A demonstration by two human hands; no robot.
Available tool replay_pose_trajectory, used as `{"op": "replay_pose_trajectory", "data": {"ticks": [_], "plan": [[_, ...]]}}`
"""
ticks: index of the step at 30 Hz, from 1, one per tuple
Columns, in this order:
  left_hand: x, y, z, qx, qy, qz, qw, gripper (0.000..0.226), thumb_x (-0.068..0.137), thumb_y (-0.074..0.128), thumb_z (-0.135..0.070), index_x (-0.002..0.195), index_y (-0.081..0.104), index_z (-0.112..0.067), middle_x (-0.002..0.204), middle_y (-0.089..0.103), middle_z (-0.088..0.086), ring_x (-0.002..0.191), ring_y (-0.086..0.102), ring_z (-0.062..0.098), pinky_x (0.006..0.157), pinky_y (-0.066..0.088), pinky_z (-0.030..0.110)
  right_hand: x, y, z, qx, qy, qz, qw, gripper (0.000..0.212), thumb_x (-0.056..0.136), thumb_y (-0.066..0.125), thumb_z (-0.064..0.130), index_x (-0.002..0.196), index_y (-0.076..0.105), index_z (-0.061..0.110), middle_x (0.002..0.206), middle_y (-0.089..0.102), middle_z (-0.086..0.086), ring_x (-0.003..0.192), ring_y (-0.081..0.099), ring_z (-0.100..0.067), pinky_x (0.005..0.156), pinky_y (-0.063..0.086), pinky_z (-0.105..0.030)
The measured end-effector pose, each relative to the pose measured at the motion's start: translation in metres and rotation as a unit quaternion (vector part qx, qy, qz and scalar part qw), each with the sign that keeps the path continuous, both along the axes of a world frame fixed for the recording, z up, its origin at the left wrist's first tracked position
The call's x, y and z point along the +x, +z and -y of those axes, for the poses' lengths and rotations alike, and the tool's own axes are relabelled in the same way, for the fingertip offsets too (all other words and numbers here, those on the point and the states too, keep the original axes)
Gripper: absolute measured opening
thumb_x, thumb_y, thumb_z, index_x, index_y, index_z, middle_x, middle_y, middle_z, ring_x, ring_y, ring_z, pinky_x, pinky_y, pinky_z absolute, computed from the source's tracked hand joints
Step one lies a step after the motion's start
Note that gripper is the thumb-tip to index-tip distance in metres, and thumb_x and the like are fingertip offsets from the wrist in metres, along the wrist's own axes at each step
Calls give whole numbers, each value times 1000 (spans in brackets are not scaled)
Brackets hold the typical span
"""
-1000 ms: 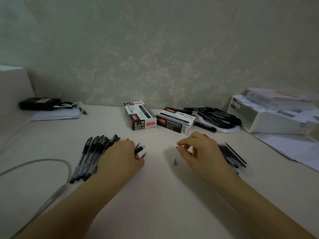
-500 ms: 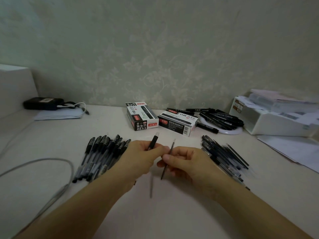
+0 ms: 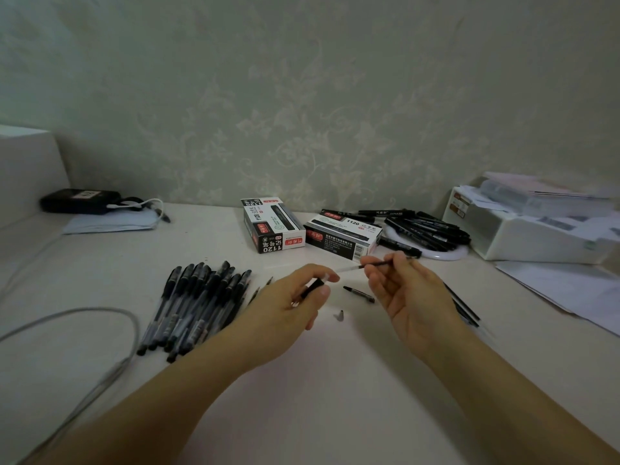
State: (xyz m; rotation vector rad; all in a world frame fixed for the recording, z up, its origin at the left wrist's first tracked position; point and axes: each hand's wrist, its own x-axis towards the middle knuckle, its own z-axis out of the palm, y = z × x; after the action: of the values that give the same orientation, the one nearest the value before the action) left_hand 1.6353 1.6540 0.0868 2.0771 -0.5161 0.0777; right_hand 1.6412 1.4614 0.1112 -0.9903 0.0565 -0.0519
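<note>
One refill (image 3: 349, 268) juts from right hand (image 3: 407, 292) grip toward barrel (image 3: 313, 286) in left hand (image 3: 287, 305).

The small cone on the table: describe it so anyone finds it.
From the boxes at the wall, come down between the left hand and right hand. The cone lies there on the table, below a black cap. It is stubby and grey, not long.

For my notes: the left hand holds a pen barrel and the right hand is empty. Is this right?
Not quite. The head view shows the right hand pinching a thin refill, not empty. The left hand does hold the barrel.
</note>
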Motion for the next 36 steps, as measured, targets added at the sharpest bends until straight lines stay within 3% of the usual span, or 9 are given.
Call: {"op": "replay_pose_trajectory", "data": {"ticks": [11, 19, 23, 28, 33, 36], "plan": [[-2, 0, -2, 12, -31, 17, 999, 21, 98, 43, -42, 111, 54, -54, 64, 53, -11, 64, 52, 2, 66, 50, 28, 2, -4, 0, -28, -2, 6, 1000, 26, 106, 41, 18, 93, 59, 5, 88, 76, -18, 67, 72, -15, 57, 57, -20], [1, 1, -4, 4, -17, 23, 1000, 19, 98, 44, -40, 108, 56, -51, 62, 53, -11, 59, 49, -1, 59, 43, 17, 0, -1, -2, -43, -11, 15, 999, 26, 105, 41, 18, 91, 59, 6, 83, 76, -16, 63, 71, -14, 56, 57, -20], [1, 0, -2, 11, -23, 13, 1000, 20, 99, 44, -40, 109, 56, -52, 66, 52, -9, 63, 50, 2, 65, 48, 27, 1, -1, -1, -48, -9, 19, 999, 26, 106, 41, 18, 91, 59, 6, 83, 76, -15, 64, 71, -14, 56, 57, -19], [1, 1, -4, 4, -24, 24, 999, 18, 98, 46, -39, 108, 57, -49, 63, 52, -12, 61, 51, 1, 62, 46, 23, 1, -4, -2, -64, 2, 19, 998, 25, 106, 41, 19, 93, 57, 5, 84, 75, -17, 63, 71, -15, 56, 56, -20], [1, -1, -4, 6, -22, 8, 1000, 19, 98, 46, -39, 108, 58, -50, 69, 52, -7, 64, 51, 9, 66, 52, 37, 1, -2, 0, -41, -6, 19, 999, 27, 106, 41, 19, 92, 59, 6, 82, 76, -14, 64, 72, -14, 56, 57, -19], [0, -1, -4, 16, -29, 12, 999, 19, 98, 45, -41, 109, 57, -51, 69, 53, -9, 64, 52, 6, 68, 53, 37, 1, -3, 0, -40, 0, 18, 999, 26, 106, 40, 18, 92, 58, 5, 83, 76, -15, 64, 72, -14, 57, 57, -19]]}}
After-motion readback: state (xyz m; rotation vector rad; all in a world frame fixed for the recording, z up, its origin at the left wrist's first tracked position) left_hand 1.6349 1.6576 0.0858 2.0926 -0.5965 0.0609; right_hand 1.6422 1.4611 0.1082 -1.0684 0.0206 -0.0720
